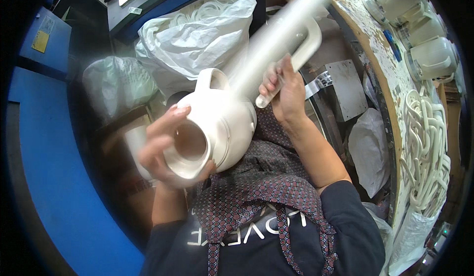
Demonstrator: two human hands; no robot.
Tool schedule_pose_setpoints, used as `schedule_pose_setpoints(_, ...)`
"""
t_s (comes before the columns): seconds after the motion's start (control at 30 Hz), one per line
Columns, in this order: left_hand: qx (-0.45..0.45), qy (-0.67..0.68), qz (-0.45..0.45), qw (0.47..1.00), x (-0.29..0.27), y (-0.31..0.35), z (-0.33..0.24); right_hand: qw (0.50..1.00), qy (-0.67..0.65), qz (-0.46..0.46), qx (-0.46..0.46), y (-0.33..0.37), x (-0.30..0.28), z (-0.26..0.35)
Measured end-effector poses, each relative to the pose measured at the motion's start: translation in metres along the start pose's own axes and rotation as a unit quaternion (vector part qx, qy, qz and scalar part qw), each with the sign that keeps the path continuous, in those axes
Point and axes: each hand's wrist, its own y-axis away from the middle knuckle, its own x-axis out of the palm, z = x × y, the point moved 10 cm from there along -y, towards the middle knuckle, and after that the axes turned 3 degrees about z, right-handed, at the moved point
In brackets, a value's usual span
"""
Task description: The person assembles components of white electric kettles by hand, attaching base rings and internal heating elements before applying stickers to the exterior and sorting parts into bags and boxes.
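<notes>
My left hand [165, 150], blurred, is closed round the rim of a cream-coloured jug [234, 123] with a round body, a wide mouth and a loop handle on its upper side. The jug lies tilted over my lap, its mouth turned towards my left hand. My right hand [289, 88] is closed round a curved white handle [308, 46], whose rounded lower end shows below the fingers. Behind that hand a long, pale tube-like shape [274, 41] slants up to the right, blurred. Whether the handle joins it I cannot tell.
A white sack [202, 39] of pale ring-like parts stands ahead, with a translucent bag [116, 83] to its left. On the worn bench at right are several lidded jugs [432, 58] and a heap of white handles [427, 147]. A blue panel [49, 162] rises at left.
</notes>
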Motion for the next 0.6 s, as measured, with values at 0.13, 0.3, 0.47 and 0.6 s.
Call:
schedule_pose_setpoints(0.13, -0.020, -0.042, 0.038, 0.998, -0.002, 0.008, -0.002, 0.996, -0.053, 0.063, 0.026, 0.020, 0.033, -0.017)
schedule_pose_setpoints(0.3, -0.030, -0.026, 0.037, 0.999, -0.004, 0.011, 0.008, 0.995, -0.093, 0.039, 0.024, 0.017, 0.030, -0.031)
schedule_pose_setpoints(0.47, -0.019, -0.041, 0.089, 0.995, 0.006, 0.011, 0.004, 0.995, -0.093, 0.030, -0.012, 0.025, 0.023, -0.023)
schedule_pose_setpoints(0.6, -0.006, -0.003, 0.146, 0.989, 0.017, 0.006, -0.013, 0.970, 0.225, 0.093, 0.013, 0.008, 0.037, -0.031)
